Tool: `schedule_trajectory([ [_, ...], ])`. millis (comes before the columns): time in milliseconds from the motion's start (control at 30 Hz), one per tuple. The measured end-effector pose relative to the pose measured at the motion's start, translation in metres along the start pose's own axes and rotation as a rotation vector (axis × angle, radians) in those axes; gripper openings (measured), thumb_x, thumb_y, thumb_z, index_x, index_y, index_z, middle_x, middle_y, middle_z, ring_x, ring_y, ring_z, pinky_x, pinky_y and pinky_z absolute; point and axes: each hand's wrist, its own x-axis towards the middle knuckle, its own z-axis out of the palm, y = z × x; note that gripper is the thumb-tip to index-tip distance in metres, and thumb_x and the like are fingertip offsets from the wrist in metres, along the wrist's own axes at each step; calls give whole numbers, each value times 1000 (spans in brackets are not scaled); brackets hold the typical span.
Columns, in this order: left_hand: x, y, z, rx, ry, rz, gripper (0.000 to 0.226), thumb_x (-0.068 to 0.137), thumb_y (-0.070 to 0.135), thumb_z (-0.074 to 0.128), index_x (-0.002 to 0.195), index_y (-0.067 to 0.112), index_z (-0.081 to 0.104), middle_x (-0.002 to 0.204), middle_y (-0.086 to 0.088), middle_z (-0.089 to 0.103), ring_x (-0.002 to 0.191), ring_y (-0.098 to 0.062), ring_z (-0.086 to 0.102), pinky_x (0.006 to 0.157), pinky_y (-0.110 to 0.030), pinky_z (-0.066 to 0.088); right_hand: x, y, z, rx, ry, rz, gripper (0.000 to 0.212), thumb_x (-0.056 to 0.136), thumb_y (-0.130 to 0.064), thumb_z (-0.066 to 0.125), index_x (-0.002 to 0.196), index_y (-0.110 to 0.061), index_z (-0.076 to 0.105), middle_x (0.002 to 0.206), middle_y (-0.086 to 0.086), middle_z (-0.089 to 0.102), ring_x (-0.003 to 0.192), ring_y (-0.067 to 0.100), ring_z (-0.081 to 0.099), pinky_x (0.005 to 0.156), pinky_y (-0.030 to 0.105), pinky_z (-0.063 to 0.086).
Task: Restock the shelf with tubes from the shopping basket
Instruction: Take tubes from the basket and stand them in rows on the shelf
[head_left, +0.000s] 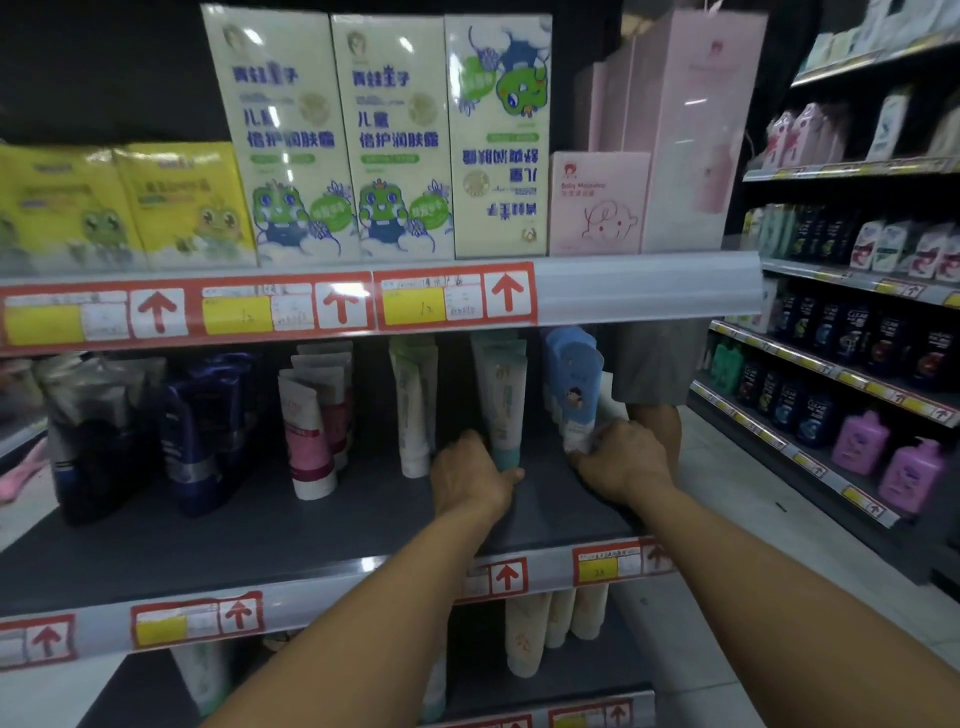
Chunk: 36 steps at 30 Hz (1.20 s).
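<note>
Both hands on middle shelf (291, 525). Left hand (470, 480) grip clamped on teal-capped tube (503, 402), standing upright. Right hand (623, 460) grip pinching base of blue tube (575, 387), just beside.

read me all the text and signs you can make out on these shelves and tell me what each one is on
"儿童 倍护润肤霜": two upright cream frog boxes, top shelf.
"儿童": third frog box, standing upside down.
"Baby": small pink box; the rest is blurred.
"CLEAR": dark bottles, right-hand shelves.
Red up arrows: shelf-edge price tags; their handwriting is unreadable.
Yellow boxes and shelf tubes: too blurred.
</note>
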Motion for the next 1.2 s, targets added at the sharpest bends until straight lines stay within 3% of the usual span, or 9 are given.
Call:
schedule_trajectory([
  [100,-6,1,-9,52,-76,48,57,88,38,81,136,19,56,136,-5,65,125,-25,62,100,-36,53,-10,-6,-13,-76,-56,-1,39,90,-40,68,117,-12,63,111,10,70,86,23,60,71,31,45],
  [300,-32,-8,-34,-24,-174,37,76,87,27,82,153,16,44,147,-7,57,134,-26,56,108,-35,50,-48,-22,-15,-52,6,-17,32,85,-38,57,110,-18,61,102,6,69,85,26,65,66,34,51],
  [467,-60,-34,-62,-46,-162,67,52,93,24,69,142,14,53,136,-9,63,123,-27,61,103,-33,52,-82,-29,-11,13,35,-58,31,85,-38,55,104,-14,61,108,11,65,96,29,64,76,38,55],
  [667,-90,-58,-97,-46,-124,95,39,91,21,64,130,18,61,124,-6,67,112,-26,65,90,-34,54,-125,-57,-11,-43,46,-97,34,89,-34,60,108,-6,59,115,17,60,108,32,58,82,35,49],
  [833,-111,-81,-131,-84,-64,95,30,90,24,66,121,22,64,115,0,68,96,-16,59,78,-28,44,-154,-97,-16,-43,47,-157,33,91,-32,58,113,-8,57,120,15,56,115,33,54,87,40,50],
  [933,-120,-98,-153,-94,-14,83,30,93,25,67,123,24,63,110,5,65,94,-12,55,78,-27,41,-170,-125,-17,-59,49,-208,35,92,-29,55,119,-7,58,122,14,55,119,33,52,89,42,51],
  [1067,-130,-123,-182,-102,26,41,28,92,24,69,120,24,65,114,2,69,99,-17,61,80,-28,41,-184,-161,-10,-30,58,-269,29,89,-29,56,110,-9,59,119,13,57,116,35,55,86,42,52],
  [1200,-136,-152,-210,-79,60,21,24,92,25,68,115,26,63,115,1,69,95,-15,58,80,-29,43,-197,-197,4,-43,58,-347,38,92,-31,56,122,-9,61,122,12,56,115,33,56,88,42,52],
])
